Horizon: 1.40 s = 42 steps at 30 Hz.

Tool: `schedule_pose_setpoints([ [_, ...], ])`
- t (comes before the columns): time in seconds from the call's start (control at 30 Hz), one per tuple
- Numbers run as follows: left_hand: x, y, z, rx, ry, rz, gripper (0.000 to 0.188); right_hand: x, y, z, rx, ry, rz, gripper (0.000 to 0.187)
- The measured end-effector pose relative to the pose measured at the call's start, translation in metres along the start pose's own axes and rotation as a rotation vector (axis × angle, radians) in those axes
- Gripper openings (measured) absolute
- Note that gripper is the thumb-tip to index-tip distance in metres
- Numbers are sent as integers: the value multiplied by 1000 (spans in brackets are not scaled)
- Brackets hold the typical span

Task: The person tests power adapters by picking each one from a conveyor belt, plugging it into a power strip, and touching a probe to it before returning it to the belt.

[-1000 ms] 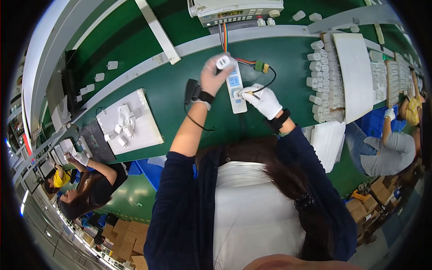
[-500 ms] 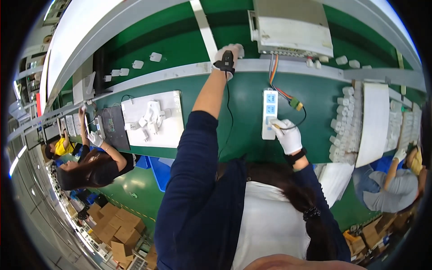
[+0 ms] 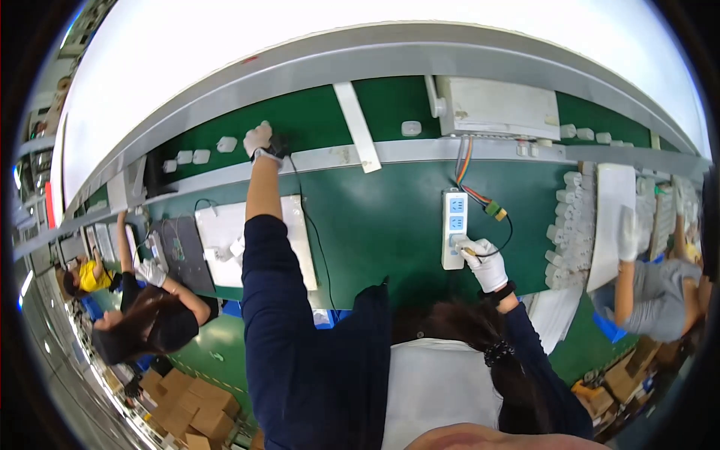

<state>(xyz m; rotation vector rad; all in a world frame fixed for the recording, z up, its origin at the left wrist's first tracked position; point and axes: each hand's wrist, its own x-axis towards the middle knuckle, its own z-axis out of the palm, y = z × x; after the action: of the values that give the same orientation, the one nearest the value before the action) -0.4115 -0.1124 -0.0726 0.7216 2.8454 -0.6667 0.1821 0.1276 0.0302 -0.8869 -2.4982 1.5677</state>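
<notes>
My left hand (image 3: 257,139), in a white glove, reaches up to the green shelf and closes over the spot where a white charger lay. Its fingers hide most of what they grip. A black device with a thin cable is strapped at that wrist. My gloved right hand (image 3: 486,264) pinches the brownish end of a black cable (image 3: 510,238) at the lower end of a white power strip (image 3: 454,206) with blue sockets. A green connector (image 3: 495,210) joins that cable to coloured wires. More white chargers (image 3: 201,156) lie left of my left hand, and a single charger (image 3: 411,129) sits farther right.
A pale metal instrument (image 3: 499,105) stands on the shelf. Rows of clear-white plug parts (image 3: 568,225) line the bench's right side. A white board (image 3: 300,259) with adapters lies at left, partly behind my left arm. Co-workers sit on both sides.
My left hand has moved left along the shelf, from beside the instrument to the row of chargers. A charger now shows near where it was. My right hand stays at the strip.
</notes>
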Motion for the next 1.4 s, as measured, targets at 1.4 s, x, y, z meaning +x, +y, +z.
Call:
schedule_pose_setpoints([
  [1.4,-360,296,-121,-1226,58,951,45,-1,0,-9,-303,144,-337,19],
])
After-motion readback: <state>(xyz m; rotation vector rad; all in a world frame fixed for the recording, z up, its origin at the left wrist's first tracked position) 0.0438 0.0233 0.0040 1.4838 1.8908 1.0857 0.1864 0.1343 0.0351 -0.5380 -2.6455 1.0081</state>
